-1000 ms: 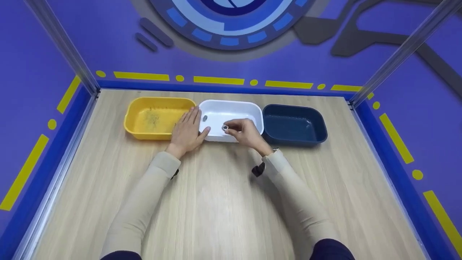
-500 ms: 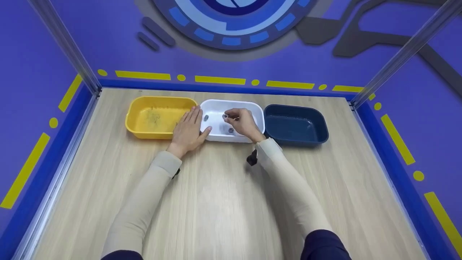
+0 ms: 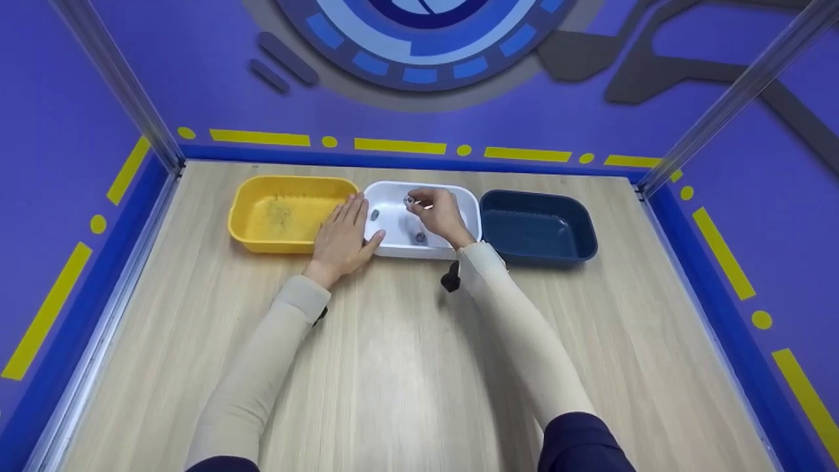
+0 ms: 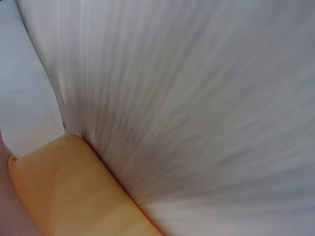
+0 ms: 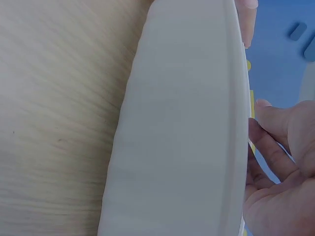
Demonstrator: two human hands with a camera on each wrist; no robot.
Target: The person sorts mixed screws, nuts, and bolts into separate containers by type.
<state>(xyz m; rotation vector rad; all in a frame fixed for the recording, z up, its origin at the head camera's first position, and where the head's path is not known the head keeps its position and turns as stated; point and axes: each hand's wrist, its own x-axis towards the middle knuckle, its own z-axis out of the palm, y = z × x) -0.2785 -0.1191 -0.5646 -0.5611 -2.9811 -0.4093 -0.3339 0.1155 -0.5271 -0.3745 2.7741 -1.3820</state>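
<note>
Your right hand [image 3: 440, 213] pinches a small metal piece [image 3: 409, 199] over the white tub [image 3: 400, 248] at frame centre; left hand [image 3: 341, 237], fingers flat, steadies it. Next, carry it clear.

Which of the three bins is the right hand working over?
The white bin, the middle one between the yellow bin and dark blue bin; the right hand pinches a small metal piece there.

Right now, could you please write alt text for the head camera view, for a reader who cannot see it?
A person's right hand pinches a small metal piece over a white tub, while the left hand rests flat on its left rim. A yellow tub and a dark blue tub flank it on a wooden table.
</note>
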